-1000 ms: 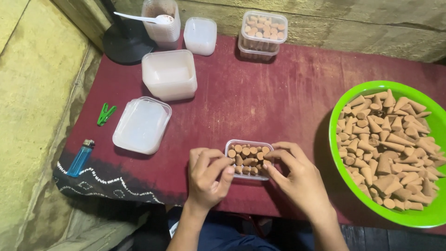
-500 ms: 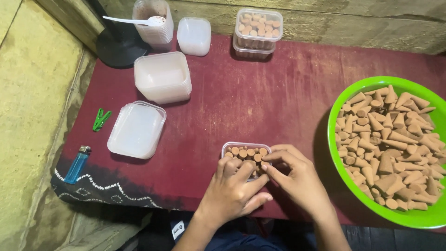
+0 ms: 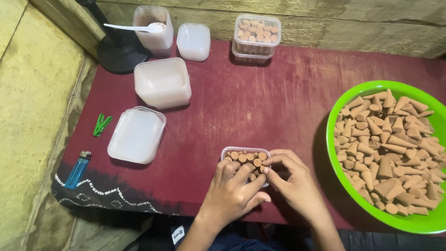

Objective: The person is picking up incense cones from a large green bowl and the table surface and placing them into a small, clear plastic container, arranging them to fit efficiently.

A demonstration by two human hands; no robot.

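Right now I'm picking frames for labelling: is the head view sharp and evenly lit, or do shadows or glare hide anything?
Head view: sharp overall, the cones in the green bowl crisp; no motion blur on the left hand or right hand; light soft and dim, with a dark shadow left of the bowl; mild sheen on the white lids; the hands cover part of the small clear box.

Dim, warm light; soft shadows beneath containers; sharp focus throughout; slight wide-angle bending at edges.
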